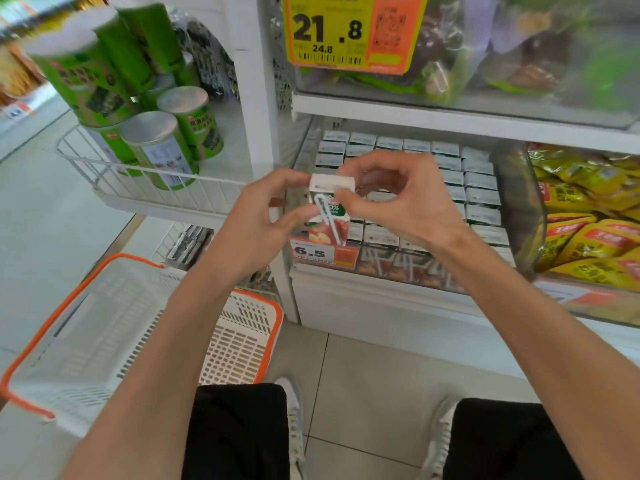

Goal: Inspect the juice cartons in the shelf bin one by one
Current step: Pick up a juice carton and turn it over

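Observation:
I hold one small juice carton [329, 216] upright in front of the shelf bin, its white top and attached straw facing me. My left hand [266, 209] grips its left side with thumb and fingers. My right hand [391, 192] pinches its top right edge. Behind it, the shelf bin [381, 268] holds several rows of the same cartons [481, 202], seen from their white tops.
A white and orange shopping basket [145, 327] stands on the floor at lower left. Green cans [166, 147] fill a wire shelf at left. Yellow snack packs [588, 220] sit in the bin to the right. Price tags hang on the bin fronts.

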The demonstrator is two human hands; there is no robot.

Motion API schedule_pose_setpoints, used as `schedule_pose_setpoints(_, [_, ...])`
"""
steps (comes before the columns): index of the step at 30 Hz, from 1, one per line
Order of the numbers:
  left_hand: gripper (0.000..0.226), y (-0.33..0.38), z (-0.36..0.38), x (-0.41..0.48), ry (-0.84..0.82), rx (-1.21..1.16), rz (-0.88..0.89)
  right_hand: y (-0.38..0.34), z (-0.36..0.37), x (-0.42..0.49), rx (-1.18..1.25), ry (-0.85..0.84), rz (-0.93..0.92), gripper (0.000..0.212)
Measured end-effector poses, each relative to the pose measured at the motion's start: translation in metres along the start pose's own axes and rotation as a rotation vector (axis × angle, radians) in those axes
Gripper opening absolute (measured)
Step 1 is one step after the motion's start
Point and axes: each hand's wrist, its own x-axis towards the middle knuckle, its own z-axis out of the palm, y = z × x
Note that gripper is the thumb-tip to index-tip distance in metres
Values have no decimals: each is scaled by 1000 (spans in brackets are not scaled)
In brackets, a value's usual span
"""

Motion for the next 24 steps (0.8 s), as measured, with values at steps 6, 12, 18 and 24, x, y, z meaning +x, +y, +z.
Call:
schedule_pose_setpoints(6, [23, 18, 11, -2, 98, -359, -124, -2, 2, -26, 204, 113, 220, 42])
schedule_pose_setpoints(12, [27, 17, 25, 8, 72, -470, -261, 5, 1, -38, 347, 227, 365, 22])
schedule_pose_setpoints(18, [27, 9, 30, 13, -19, -529, -217, 12, -4, -41, 405, 262, 436, 14])
schedule_pose_setpoints(24, [52, 6, 31, 14, -65, -556, -260, 11, 4, -41, 544, 202, 507, 9])
